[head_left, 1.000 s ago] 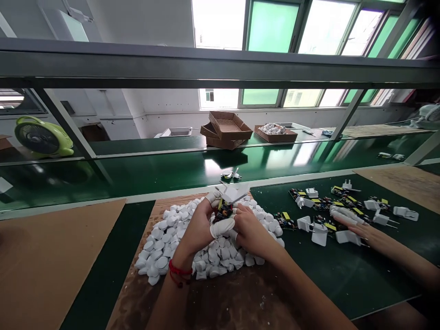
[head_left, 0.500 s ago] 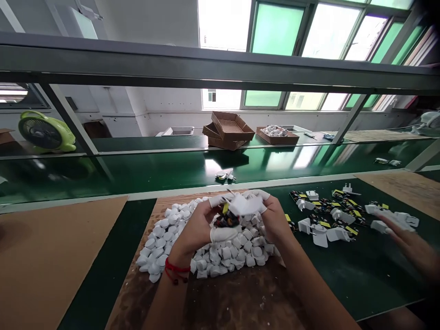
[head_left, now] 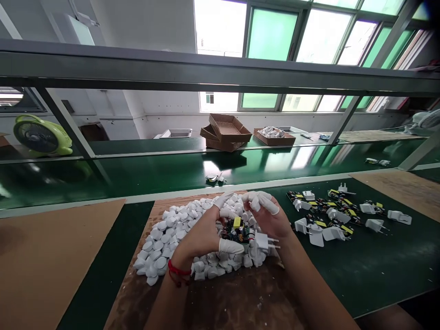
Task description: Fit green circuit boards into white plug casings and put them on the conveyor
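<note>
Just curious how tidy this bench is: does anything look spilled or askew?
White crumbs lie scattered on the worn brown board below the heap of white plastic caps. On the far shelf the stacked brown cardboard trays sit crooked, one tilted across the others. The left hand holds a dark circuit board.

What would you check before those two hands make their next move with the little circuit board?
1. Hold on the circuit board, between left hand and right hand: ok.
2. Left thumb under the board's near edge: ok.
3. Right hand's grip on the white plug piece: cannot tell; its fingers are lifted.
4. Prongs of the plug piece bare, pointing right: ok.
5. White covers on the fingertips: ok.
6. Board seated in the plug piece: cannot tell; the joint is hidden.
</note>
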`<state>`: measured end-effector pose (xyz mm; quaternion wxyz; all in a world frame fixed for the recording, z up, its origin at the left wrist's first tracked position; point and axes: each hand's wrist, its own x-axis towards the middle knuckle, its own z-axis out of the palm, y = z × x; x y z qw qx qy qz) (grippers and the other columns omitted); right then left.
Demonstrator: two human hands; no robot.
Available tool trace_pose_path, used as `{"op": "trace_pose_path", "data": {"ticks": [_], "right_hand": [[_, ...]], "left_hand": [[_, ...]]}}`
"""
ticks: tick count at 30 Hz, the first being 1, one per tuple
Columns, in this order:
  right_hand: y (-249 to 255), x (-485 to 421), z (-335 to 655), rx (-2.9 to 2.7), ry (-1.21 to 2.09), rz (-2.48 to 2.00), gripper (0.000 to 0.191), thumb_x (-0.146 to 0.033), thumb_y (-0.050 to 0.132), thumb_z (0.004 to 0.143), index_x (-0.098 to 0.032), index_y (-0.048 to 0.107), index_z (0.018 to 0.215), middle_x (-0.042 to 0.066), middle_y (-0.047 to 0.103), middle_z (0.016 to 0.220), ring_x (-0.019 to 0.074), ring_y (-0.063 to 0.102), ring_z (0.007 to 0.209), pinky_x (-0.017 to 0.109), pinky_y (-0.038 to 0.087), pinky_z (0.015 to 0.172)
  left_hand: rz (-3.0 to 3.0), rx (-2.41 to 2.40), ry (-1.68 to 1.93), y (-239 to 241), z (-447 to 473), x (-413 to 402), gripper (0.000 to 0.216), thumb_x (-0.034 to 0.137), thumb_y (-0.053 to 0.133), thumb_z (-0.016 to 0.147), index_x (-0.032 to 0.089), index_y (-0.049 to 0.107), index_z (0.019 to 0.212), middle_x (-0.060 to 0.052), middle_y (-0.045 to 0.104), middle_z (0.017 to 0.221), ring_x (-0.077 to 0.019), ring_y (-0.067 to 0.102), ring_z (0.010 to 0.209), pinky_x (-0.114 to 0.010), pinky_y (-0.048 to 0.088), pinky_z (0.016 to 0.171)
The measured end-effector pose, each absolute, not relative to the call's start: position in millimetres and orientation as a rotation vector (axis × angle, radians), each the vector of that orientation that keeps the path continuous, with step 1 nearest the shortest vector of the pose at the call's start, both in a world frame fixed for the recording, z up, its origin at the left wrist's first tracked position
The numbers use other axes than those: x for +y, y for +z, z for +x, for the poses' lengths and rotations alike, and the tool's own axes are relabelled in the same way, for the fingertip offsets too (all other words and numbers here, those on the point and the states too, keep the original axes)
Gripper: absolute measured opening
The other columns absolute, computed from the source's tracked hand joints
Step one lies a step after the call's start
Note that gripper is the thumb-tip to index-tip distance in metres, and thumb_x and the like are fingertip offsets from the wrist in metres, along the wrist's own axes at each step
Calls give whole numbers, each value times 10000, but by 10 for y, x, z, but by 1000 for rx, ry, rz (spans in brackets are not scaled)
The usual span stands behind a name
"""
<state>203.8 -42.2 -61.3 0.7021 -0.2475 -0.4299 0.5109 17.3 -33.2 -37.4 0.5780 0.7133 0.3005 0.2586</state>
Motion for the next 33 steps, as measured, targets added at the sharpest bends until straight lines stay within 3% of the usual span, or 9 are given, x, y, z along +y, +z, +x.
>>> {"op": "trace_pose_path", "data": {"ticks": [2,7,9,12,16,19,23,29,33], "right_hand": [[-629,-440,2024,-1087,1185,-534,224,-364,760,658,-196,677,536,34,623,629,199,578,699,311,480,697],[-696,-459,1969,-1290,1311,-545,165,-346,743,690,-196,730,624,67,686,691,230,618,717,330,498,632],[-702,-474,1960,-1296,1304,-537,177,-361,765,669,-206,757,755,74,713,803,226,625,744,325,504,638],[-699,-507,1955,-1264,1338,-507,362,-388,775,670,-281,728,1013,48,722,930,205,636,758,325,509,670],[-696,-536,1956,-1328,1248,-452,157,-404,735,718,-281,757,814,49,734,885,258,656,886,385,513,779],[-695,-539,1947,-1341,1190,-421,188,-450,732,709,-277,753,779,62,735,864,294,644,972,410,510,829],[-676,-547,1910,-1303,1209,-377,217,-432,775,679,-299,746,848,37,735,842,258,669,894,378,522,806],[-593,-552,1878,-1267,1249,-392,240,-430,836,606,-272,760,770,32,722,729,209,664,714,325,532,673],[-639,-526,1886,-1251,1276,-371,226,-405,846,595,-272,760,757,38,719,773,217,654,807,332,517,724]], "left_hand": [[1612,628,643,-390,164,-313,1180,194,860,529,263,178,1489,-118,588,1255,-295,551,1126,-386,476,910],[1494,484,713,-438,151,-280,1199,194,890,480,247,232,1481,-144,556,1337,-344,491,1229,-419,423,997],[1461,435,712,-442,151,-281,1202,190,892,472,244,239,1480,-147,562,1334,-355,490,1236,-428,426,997],[1432,366,698,-451,159,-286,1209,184,900,454,246,255,1475,-149,574,1324,-364,506,1226,-432,435,994],[1352,277,738,-495,173,-281,1221,259,916,447,249,256,1475,-157,590,1304,-364,536,1204,-435,429,1009],[1288,244,789,-514,179,-281,1242,340,915,446,242,235,1480,-163,604,1283,-371,536,1206,-444,432,1009],[1272,255,819,-488,187,-293,1271,383,916,419,236,232,1481,-166,617,1264,-375,531,1210,-442,435,1008],[1272,259,784,-499,195,-280,1253,285,919,446,230,219,1484,-166,644,1219,-367,538,1203,-435,449,990],[1277,283,762,-518,190,-274,1277,291,923,428,232,211,1485,-151,666,1182,-363,566,1165,-426,471,959]]}}
